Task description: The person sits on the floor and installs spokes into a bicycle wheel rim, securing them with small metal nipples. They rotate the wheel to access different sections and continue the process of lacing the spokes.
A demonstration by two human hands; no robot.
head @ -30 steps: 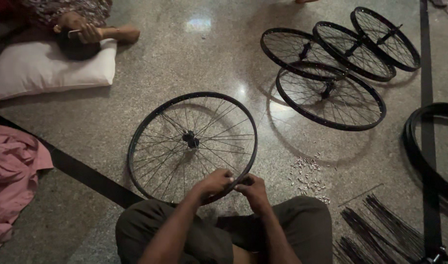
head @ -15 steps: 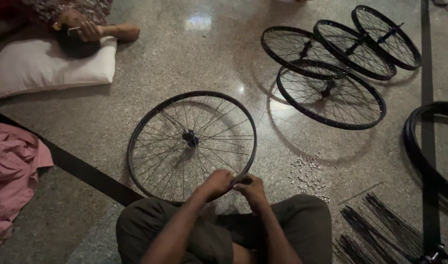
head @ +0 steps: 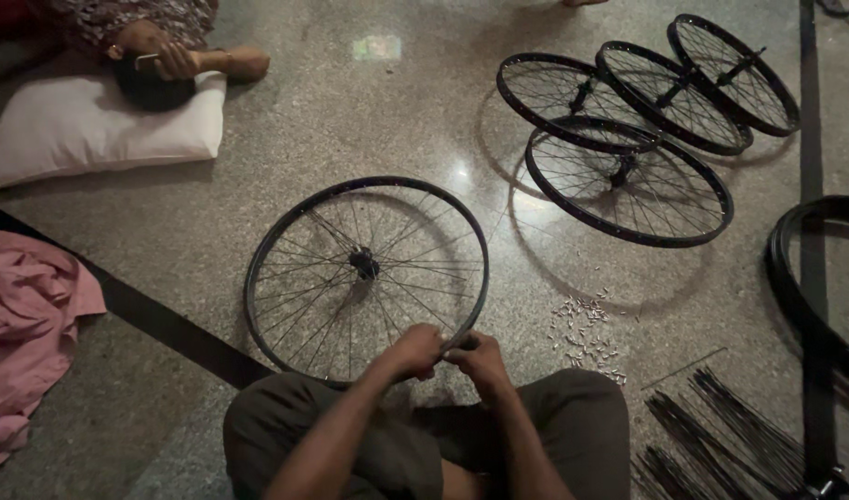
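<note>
Speckled grey stone floor (head: 350,130) fills the frame, crossed by a dark inlaid strip running from the left edge down toward the lower middle.

At lower centre, the person's left hand (head: 413,352) and right hand (head: 480,359) meet at the near edge of a black spoked bicycle wheel rim (head: 258,278) that lies flat on the floor in the middle of the frame. Both sets of fingers are curled shut on the rim's near edge, seemingly pinching something small where a spoke meets it; what exactly sits between them is too small to tell. Thin metal spokes already run from the black hub (head: 363,264) out to the rim all the way round, so the lacing looks largely in place, and the work appears to be at the stage of fitting or tightening at the rim.

Just right of the hands lies a scatter of small pale metal nipples (head: 586,329), a supply not yet used up. At lower right lies a loose bundle of thin dark spokes (head: 721,435), and beside it, along the right edge, sit bare black rims (head: 795,306) with no spokes, apparently waiting. At upper right three spoked black wheels (head: 628,176) lie overlapping, seemingly done.

At upper left another person rests a head on a white pillow (head: 91,130); a crumpled pink cloth (head: 26,324) lies at the left edge.
</note>
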